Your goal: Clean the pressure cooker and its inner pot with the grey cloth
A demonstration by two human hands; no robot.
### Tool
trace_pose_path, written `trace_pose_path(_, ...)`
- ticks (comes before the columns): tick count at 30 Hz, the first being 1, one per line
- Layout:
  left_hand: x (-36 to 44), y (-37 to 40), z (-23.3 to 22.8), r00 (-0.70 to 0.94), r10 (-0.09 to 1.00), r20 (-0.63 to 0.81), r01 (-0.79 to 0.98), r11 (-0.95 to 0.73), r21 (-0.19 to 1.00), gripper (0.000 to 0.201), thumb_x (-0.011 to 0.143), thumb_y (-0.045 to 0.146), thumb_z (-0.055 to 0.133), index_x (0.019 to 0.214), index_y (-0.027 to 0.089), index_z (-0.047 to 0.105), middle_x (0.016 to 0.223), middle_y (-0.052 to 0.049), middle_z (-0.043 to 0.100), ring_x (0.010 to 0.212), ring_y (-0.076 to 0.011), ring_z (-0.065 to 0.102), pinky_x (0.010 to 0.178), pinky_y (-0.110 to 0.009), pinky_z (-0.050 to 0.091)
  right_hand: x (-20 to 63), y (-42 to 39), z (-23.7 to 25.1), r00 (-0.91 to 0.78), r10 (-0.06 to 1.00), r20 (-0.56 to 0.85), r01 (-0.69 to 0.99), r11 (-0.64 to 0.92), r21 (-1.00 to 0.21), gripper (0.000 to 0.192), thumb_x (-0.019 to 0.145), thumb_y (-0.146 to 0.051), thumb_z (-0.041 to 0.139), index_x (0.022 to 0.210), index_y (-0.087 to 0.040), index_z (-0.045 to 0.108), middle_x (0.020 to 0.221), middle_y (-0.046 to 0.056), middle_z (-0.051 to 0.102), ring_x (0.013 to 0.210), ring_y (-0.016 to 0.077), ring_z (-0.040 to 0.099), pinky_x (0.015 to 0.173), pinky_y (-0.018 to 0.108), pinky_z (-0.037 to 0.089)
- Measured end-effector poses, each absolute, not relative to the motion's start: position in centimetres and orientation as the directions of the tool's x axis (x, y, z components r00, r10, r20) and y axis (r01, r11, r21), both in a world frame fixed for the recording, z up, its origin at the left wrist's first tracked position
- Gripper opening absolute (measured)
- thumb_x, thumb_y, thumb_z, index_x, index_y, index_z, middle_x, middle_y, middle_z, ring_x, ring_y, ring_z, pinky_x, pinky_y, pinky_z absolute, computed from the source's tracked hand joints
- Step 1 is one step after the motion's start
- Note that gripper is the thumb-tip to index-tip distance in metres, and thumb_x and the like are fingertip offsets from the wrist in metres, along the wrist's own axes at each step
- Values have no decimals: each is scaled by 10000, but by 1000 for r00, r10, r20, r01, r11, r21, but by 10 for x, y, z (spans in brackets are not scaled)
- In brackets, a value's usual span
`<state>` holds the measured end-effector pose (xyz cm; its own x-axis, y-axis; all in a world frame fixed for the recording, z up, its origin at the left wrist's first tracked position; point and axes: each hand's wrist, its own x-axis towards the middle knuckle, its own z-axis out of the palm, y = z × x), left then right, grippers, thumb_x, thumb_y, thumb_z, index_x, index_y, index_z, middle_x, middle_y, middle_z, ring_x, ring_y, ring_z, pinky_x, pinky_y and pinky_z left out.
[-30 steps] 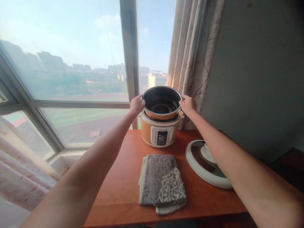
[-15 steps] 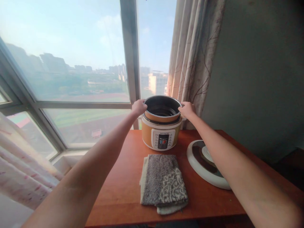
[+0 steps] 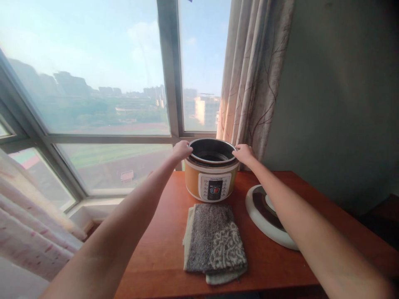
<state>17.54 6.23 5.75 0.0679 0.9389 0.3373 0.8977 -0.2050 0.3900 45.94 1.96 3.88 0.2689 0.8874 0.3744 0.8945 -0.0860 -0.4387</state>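
A dark inner pot [image 3: 213, 146] with a shiny rim sits nearly down inside the yellow-and-white rice cooker [image 3: 192, 181], its rim a little above the cooker's edge. My left hand [image 3: 181, 150] is closed on the left side of that rim. On the opposite side my right hand [image 3: 245, 154] pinches the rim too. The fingertips of both hands are partly hidden behind it. A folded grey cloth [image 3: 213, 238] with a pale pattern lies in front of the cooker. To the right is the round lid [image 3: 260, 222], partly covered by my right forearm.
The reddish wooden table [image 3: 156, 253] carries all of these. Behind it stands a large window with a metal frame [image 3: 172, 74]. A curtain [image 3: 249, 74] hangs behind the cooker on the right, and a pale curtain [image 3: 28, 224] hangs at the lower left.
Both hands have lowered the inner pot into the cooker. Its orange outer wall, visible before above the cooker's edge, is now hidden. The cloth and lid stay where they were.
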Motion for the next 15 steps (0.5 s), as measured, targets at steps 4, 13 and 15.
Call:
trace_pose_path(4, 175, 63, 58, 95, 939, 331, 910, -217, 354, 222, 729, 197, 577, 865, 189, 752, 836, -90, 737, 818, -251, 674, 740, -316, 507, 459, 18, 41, 254, 899, 356, 901, -86, -425, 314, 759, -262, 624, 1024, -214, 785, 1012, 92, 777, 1016, 264, 706, 834, 284, 521)
trace_pose_path(13, 172, 53, 58, 142, 936, 323, 922, -244, 300, 294, 758, 212, 541, 946, 188, 767, 839, -97, 745, 802, -260, 682, 728, -322, 511, 459, 3, 46, 197, 920, 338, 930, -66, -360, 345, 784, -265, 599, 1075, -220, 779, 1051, 109, 774, 1023, 274, 702, 836, 291, 509)
trace_pose_path(15, 171, 49, 57, 155, 933, 326, 922, -255, 292, 295, 767, 211, 529, 941, 187, 766, 838, -99, 745, 800, -260, 682, 724, -321, 508, 458, -3, 47, 183, 924, 335, 936, -60, -347, 341, 794, -270, 594, 1074, -220, 780, 1059, 113, 772, 1025, 277, 699, 830, 290, 507)
